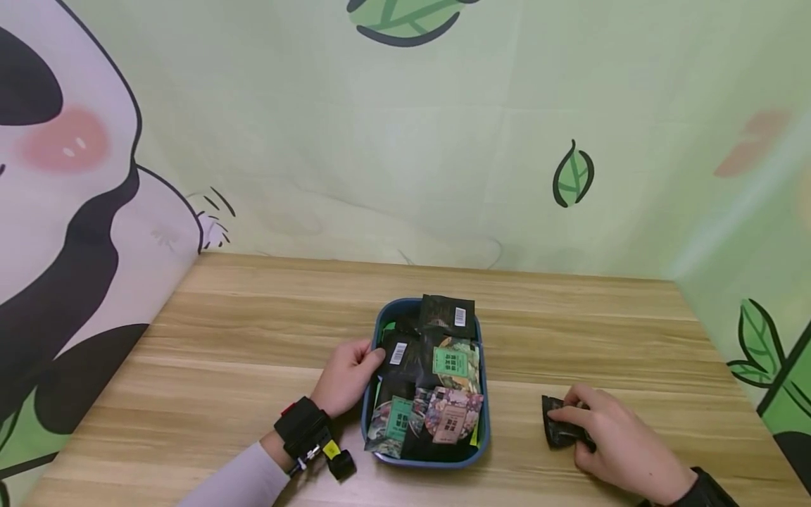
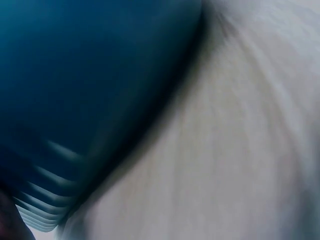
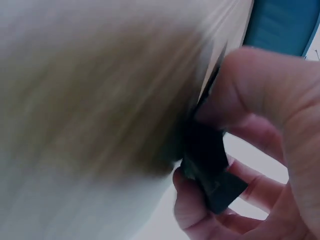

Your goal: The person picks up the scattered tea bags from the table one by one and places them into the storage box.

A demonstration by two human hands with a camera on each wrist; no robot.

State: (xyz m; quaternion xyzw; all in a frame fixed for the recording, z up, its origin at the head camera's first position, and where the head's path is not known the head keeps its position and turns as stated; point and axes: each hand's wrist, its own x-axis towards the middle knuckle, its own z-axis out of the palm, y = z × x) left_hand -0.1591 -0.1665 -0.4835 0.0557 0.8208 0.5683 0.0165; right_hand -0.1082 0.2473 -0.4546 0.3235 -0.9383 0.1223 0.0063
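A blue bin (image 1: 484, 422) filled with black snack packets stands mid-table in the head view. My left hand (image 1: 345, 377) grips its left rim, thumb over the edge. In the left wrist view the blurred bin wall (image 2: 90, 75) fills the upper left. To the right of the bin, my right hand (image 1: 611, 436) pinches a small black packet (image 1: 557, 422) close over the tabletop. The right wrist view shows this packet (image 3: 207, 155) creased between the thumb and fingers. In the bin, a packet with a green label (image 1: 451, 360) and one with a pink label (image 1: 450, 415) lie on top.
The wooden table (image 1: 266, 303) runs back to a green printed backdrop (image 1: 443, 155) with a panda and leaves. A black packet (image 1: 446, 315) leans up over the bin's back rim. A black camera strap (image 1: 307, 433) sits on the left wrist.
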